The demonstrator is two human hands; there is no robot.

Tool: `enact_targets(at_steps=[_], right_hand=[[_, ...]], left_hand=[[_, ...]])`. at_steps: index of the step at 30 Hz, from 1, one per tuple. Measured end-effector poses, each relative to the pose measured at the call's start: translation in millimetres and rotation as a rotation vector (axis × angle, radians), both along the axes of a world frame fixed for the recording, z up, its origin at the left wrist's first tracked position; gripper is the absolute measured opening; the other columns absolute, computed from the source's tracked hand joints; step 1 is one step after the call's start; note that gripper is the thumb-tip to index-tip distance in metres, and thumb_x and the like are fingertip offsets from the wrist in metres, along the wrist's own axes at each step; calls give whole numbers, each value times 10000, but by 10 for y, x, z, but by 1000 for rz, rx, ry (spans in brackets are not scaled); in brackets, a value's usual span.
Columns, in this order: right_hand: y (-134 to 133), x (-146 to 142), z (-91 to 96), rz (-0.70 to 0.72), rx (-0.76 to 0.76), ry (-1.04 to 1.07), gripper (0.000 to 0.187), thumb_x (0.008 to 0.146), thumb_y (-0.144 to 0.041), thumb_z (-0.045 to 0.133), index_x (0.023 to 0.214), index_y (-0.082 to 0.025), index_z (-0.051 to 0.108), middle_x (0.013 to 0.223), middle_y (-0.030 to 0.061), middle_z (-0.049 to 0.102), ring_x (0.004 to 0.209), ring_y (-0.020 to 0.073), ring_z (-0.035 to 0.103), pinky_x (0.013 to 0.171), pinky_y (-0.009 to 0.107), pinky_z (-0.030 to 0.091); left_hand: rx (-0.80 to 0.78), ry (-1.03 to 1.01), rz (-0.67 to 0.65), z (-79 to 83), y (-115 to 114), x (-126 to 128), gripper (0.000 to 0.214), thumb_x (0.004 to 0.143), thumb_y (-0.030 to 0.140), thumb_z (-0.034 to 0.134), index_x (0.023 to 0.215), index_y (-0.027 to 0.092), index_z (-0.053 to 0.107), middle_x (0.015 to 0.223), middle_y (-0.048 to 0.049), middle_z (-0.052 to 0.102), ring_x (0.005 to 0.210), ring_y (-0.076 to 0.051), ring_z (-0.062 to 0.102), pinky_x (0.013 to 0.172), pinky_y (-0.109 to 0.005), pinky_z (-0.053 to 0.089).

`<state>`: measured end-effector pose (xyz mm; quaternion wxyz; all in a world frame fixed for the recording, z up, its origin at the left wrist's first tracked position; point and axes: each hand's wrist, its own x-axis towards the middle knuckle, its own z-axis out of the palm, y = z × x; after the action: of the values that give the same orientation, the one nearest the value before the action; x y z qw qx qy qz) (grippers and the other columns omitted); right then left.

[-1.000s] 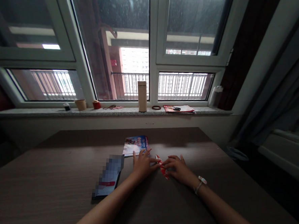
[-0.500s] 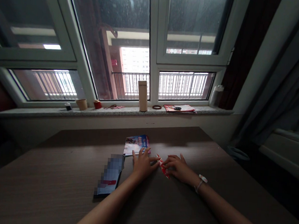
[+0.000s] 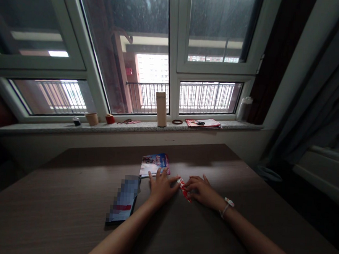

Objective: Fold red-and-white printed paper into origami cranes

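Observation:
Between my hands on the dark wooden table lies a narrow strip of folded red-and-white patterned paper (image 3: pixel 185 191), set at a slant. My left hand (image 3: pixel 161 188) pinches its upper left end with thumb and forefinger, while the other fingers spread toward a colourful booklet (image 3: pixel 152 164). From the other side, my right hand (image 3: pixel 202 189) holds the paper's right edge between thumb and bent fingers. A bracelet circles my right wrist. The exact fingertip contact is small and partly hidden.
Left of my left forearm lies a phone (image 3: pixel 123 201), its screen blurred out. Along the stone windowsill (image 3: pixel 123 128) stand a beige thermos (image 3: pixel 161 109), a paper cup (image 3: pixel 92 119), a red spool (image 3: pixel 110 118), and scissors (image 3: pixel 199 123) on red-edged papers (image 3: pixel 212 124).
Both hands stay in nearly the same place on the paper. A little more white shows at the paper's upper end, near my left fingertips.

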<state>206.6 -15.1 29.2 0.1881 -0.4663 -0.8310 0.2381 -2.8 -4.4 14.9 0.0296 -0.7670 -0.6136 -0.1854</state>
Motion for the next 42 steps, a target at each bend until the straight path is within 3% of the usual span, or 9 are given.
enact_targets(at_steps=[22,27,33,42], right_hand=[[7,-2,-46,-34,-24,15,195,809,-304,639,987,-323,717,1206,23,647,1331,277,370,1101,625,-32],[19,-5,-73,-48,-25,34,195,800,-317,653,982,-339,717,1195,12,652,1333,281,368,1095,635,-52],[7,-1,-51,-41,-27,35,181,807,-328,643,971,-341,719,1198,8,650,1322,283,382,1092,639,-36],[2,-8,-50,-40,-27,40,188,803,-321,644,975,-342,720,1186,14,655,1303,284,398,1099,635,-39]], left_hand=[[2,21,-26,-58,31,-17,479,855,640,443,1301,474,504,1518,-20,338,1404,-366,203,1036,-734,-48],[53,19,-134,-34,-31,-22,342,874,529,524,1204,471,593,1528,1,311,1400,-321,227,1087,-683,0],[69,0,-178,-14,-75,-5,248,872,465,567,1095,436,672,1468,9,394,1369,-301,277,1115,-647,42],[58,56,-109,6,-62,-15,283,886,546,496,1125,496,638,1461,-12,411,1377,-331,272,1075,-699,12]])
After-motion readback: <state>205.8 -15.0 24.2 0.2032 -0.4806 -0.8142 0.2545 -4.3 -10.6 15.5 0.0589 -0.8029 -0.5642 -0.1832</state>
